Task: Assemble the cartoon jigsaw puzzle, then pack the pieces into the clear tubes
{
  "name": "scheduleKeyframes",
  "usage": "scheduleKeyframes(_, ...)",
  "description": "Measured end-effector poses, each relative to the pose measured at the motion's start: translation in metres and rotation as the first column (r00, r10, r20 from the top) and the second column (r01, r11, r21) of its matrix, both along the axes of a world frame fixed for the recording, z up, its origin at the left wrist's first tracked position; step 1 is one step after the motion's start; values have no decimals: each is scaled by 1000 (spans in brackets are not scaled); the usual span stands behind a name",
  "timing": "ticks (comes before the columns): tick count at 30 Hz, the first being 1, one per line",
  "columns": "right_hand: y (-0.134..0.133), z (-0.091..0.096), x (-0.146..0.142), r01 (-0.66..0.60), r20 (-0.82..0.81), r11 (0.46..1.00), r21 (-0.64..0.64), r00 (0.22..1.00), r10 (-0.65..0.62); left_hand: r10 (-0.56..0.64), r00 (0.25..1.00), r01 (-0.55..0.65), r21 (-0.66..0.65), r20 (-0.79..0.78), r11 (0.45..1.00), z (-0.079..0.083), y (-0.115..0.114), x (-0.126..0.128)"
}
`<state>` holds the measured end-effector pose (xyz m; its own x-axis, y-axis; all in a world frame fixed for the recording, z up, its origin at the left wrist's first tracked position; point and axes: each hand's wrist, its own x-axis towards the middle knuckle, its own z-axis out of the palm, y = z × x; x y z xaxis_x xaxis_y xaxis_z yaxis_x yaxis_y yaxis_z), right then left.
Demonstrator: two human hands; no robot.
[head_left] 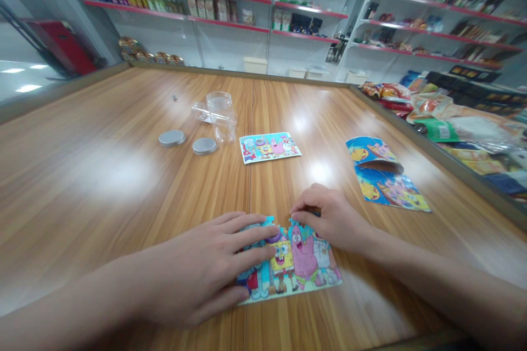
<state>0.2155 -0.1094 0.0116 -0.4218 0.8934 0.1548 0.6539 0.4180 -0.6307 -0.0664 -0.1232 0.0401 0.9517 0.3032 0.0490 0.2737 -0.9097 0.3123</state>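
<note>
A cartoon jigsaw puzzle lies on the wooden table close to me. My left hand rests flat on its left side, fingers stretched out over the pieces. My right hand is curled at the puzzle's upper right edge, with fingertips pinched on a puzzle piece at the top. Much of the puzzle's left part is hidden under my left hand.
A small cartoon reference card lies mid-table. Two clear jars, one upright and one on its side, stand beside two metal lids. A torn colourful packet lies to the right. Snack bags and shop shelves surround the table.
</note>
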Motion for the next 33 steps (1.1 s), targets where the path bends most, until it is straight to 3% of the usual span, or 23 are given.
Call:
scheduleKeyframes(9,3,3,1,-69,64,997,47,996,66,-10,997,12,24,-82,1000,-1,1,-1)
scheduleKeyframes(15,3,5,2,-83,74,994,65,994,78,-12,999,12,4,-41,1000,-1,0,-1)
scheduleKeyframes(22,7,17,17,60,-13,958,279,998,-58,-13,999,13,-2,-37,1000,-1,1,-1)
scheduleKeyframes(25,4,20,18,61,-60,929,365,997,-42,-12,999,12,-9,-39,1000,-1,1,-1)
scheduleKeyframes(28,2,18,14,-68,-23,929,363,996,82,-15,999,14,-17,-35,1000,-1,1,-1)
scheduleKeyframes(31,2,13,12,-293,130,930,220,954,270,-17,1000,16,-19,-15,1000,-2,2,-2)
scheduleKeyframes(33,4,13,15,-323,171,927,190,941,293,-19,999,18,-13,-31,1000,-2,2,-2)
